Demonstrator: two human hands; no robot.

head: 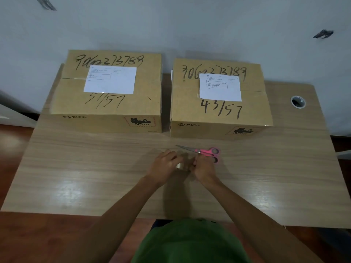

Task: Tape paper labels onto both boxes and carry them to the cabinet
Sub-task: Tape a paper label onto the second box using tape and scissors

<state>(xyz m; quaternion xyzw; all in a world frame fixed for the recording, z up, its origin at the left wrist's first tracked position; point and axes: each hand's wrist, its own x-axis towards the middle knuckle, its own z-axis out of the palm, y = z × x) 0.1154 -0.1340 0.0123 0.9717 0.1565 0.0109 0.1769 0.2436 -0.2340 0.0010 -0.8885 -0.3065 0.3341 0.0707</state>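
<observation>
Two cardboard boxes stand side by side at the back of the wooden table (76, 168). The left box (108, 111) carries a white paper label (111, 79) on its top. The right box (220, 118) has its own white label (220, 87). In front of the boxes, both hands meet over a roll of clear tape (181, 166). My left hand (164, 166) grips the roll. My right hand (203, 167) pinches at the roll's right side. Pink-handled scissors (207, 151) lie on the table just behind my right hand.
A round cable hole (298, 101) sits in the table's back right corner. A pale wall (190, 31) rises right behind the boxes. Reddish floor shows to the left and below the table's front edge.
</observation>
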